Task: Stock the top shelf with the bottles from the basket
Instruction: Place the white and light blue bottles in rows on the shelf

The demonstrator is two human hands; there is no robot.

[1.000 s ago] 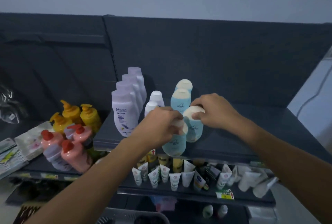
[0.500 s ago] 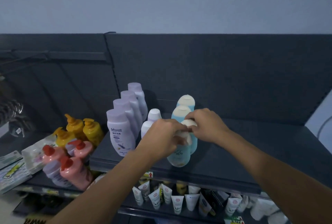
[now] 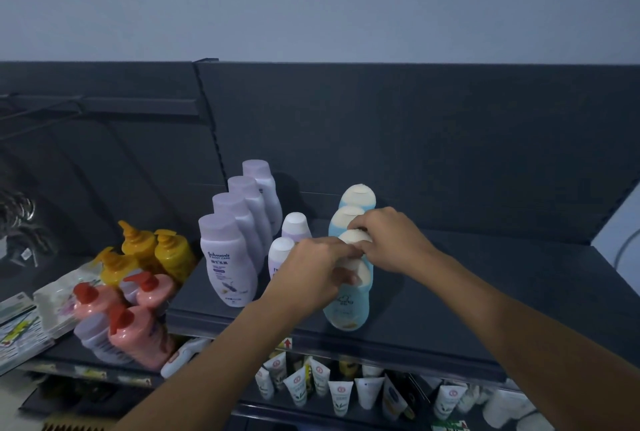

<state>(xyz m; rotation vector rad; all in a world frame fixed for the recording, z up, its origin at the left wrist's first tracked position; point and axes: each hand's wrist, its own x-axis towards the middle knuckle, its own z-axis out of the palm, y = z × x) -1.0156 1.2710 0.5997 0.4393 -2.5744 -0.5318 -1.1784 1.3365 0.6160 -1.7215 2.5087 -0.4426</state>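
Top shelf (image 3: 467,309): dark grey, with a dark back panel behind it. Near its middle a single file of four light-blue bottles with cream caps runs front to back, all upright and packed close.

Front blue bottle (image 3: 348,309) stands close to the shelf's front edge. Left hand (image 3: 311,275): fingers curled round this bottle's cap and shoulder, gripping it from the left side.

Second blue bottle (image 3: 356,236) is directly behind it and mostly hidden. Right hand (image 3: 391,240): fingers bent down over its cap, pinching it from the right. The fingertips of the two hands are very close together. I cannot tell whether they touch.

Rearmost blue bottle (image 3: 358,193) stands free, near the back panel.

Left of the blue file there are two small white-capped lilac bottles (image 3: 296,226), one behind the other. Further left is a file of four Johnson's lilac bottles (image 3: 227,268), label facing out on the front one.

Lower side shelf (image 3: 86,370), far left: yellow pump bottles (image 3: 173,254) behind, pink pump bottles (image 3: 138,337) with red pumps in front.

Below the top shelf is a row of small white tubes (image 3: 341,396), standing cap-down.
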